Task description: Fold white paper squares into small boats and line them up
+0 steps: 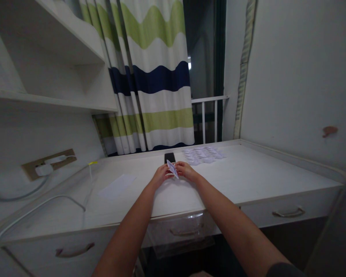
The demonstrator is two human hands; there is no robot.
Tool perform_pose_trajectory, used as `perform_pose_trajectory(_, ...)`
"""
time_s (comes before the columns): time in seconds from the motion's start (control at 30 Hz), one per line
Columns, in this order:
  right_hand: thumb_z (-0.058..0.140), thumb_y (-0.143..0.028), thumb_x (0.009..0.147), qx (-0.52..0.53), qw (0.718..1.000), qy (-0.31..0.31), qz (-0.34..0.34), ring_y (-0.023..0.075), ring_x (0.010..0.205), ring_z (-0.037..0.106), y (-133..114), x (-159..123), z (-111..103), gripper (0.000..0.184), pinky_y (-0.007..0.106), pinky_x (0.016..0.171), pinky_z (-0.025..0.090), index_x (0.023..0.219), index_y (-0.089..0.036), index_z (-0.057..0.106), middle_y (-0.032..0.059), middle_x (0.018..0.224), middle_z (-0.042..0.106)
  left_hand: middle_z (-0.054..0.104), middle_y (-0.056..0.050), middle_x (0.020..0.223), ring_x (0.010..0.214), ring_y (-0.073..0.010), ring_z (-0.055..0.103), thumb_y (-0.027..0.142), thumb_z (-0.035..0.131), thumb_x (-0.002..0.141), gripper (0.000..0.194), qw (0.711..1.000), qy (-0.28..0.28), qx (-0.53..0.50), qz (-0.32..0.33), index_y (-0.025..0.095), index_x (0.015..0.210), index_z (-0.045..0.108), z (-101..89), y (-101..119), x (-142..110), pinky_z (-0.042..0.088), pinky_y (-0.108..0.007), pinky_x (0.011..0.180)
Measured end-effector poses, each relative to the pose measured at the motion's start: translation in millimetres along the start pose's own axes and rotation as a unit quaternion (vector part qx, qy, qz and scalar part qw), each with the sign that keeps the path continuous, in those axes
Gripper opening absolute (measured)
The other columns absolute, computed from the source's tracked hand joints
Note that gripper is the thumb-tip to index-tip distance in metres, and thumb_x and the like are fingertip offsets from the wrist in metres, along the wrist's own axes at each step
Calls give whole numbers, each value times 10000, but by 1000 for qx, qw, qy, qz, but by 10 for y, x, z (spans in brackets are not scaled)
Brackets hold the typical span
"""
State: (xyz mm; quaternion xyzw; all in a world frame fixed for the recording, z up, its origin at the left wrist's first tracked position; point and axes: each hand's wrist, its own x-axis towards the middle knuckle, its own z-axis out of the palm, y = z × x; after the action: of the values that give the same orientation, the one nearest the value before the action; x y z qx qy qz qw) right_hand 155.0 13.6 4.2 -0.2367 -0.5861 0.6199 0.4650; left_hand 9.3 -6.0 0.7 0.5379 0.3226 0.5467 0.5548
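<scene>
between fingers, half-hidden folded paper

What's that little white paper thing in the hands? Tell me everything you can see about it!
It's a small folded piece of white paper, creased into a narrow, pointed shape. It looks thin and crisp, with faint bluish shadows along its folds. It stands tilted, its lower tip pointing down toward the right, above the white desk. The left hand and right hand hold it between them. Its finer folds are too small to make out.

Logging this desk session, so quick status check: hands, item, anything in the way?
Left hand and right hand holding small folded white paper. Black phone just beyond the hands. Spread of folded paper pieces farther back, to the right.
</scene>
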Motion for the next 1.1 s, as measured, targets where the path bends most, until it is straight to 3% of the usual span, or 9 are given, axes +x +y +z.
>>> perform_pose_trajectory(0.4, 680, -278, 556, 16, 1000, -15, 20, 83, 565, 491, -13, -15, -13, 206, 233, 570, 388, 669, -166, 550, -13, 639, 566, 622, -61, 784, 704, -162, 570, 213, 619, 608, 298, 1000, -16, 11, 1, 140, 897, 627, 65, 69, -60, 469, -317, 649)
perform_pose_trajectory(0.7, 654, -287, 580, 17, 999, 9, 28, 88, 575, 489, -4, 10, 11, 186, 233, 566, 388, 668, -173, 535, -20, 629, 552, 618, -63, 753, 681, -157, 569, 217, 603, 611, 254, 1000, -15, -15, -6, 128, 848, 619, 55, 37, -31, 468, -311, 647)
perform_pose_trajectory(0.9, 654, -322, 572, 4, 999, 23, 28, 89, 575, 483, -21, -7, 10, 220, 229, 555, 379, 644, -170, 512, -28, 620, 529, 627, -59, 809, 713, -159, 581, 197, 635, 584, 344, 999, -31, 0, -11, 153, 923, 592, 50, 40, -38, 458, -293, 658)
perform_pose_trajectory(1.1, 650, -310, 570, -6, 1000, 12, 26, 93, 592, 485, -23, -16, 23, 204, 236, 565, 380, 652, -174, 522, -17, 672, 558, 623, -58, 806, 695, -163, 582, 172, 604, 579, 361, 1000, -5, 17, -16, 158, 939, 577, 106, 51, -66, 466, -293, 629)
